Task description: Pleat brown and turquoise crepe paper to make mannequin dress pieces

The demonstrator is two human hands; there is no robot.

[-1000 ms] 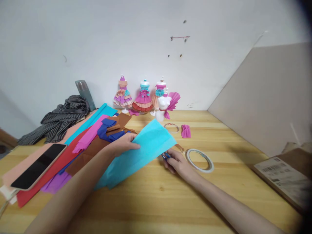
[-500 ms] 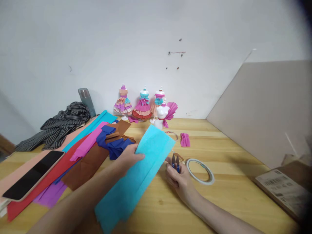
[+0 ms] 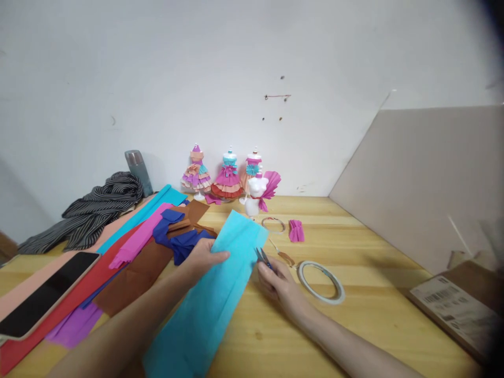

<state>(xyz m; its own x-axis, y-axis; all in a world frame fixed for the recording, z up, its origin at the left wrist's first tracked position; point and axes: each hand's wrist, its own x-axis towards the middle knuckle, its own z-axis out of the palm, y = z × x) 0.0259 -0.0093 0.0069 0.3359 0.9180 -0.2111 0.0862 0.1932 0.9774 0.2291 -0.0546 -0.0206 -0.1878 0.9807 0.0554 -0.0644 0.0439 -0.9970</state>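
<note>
One long turquoise sheet of thin, crepe-like paper [image 3: 218, 294] slanted above the pale wooden table [image 3: 378, 320], its left edge pinched between thumb and fingers of the left hand [image 3: 202, 260]. The right hand [image 3: 277, 278] gripped small dark metal snips [image 3: 263, 257], blades parted beside the sheet's right edge. The paper seemed light, limp, easily torn, best held gently. The brown cardboard box's [image 3: 478, 278] white label [image 3: 449, 310] bore a barcode [image 3: 439, 295] and unreadable print.

Two turquoise papers [image 3: 224, 294], one pair of snips [image 3: 263, 258], four mannequins [image 3: 227, 181], two tape rolls [image 3: 339, 294], one phone [image 3: 49, 294], one flask [image 3: 139, 173], one box [image 3: 459, 307].
</note>
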